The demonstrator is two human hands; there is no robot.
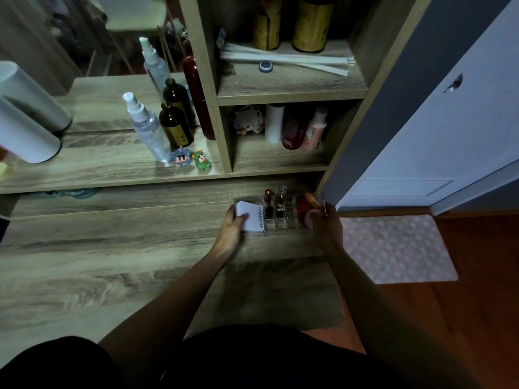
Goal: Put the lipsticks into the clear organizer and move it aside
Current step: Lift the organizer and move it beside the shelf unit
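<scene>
A clear spray bottle stands at ten o'clock beside a dark amber bottle; two small figurines sit before them. A dotted pink mat lies at three o'clock.

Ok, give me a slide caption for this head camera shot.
Both hands, left hand and right hand, grip the clear organizer holding lipsticks.
</scene>
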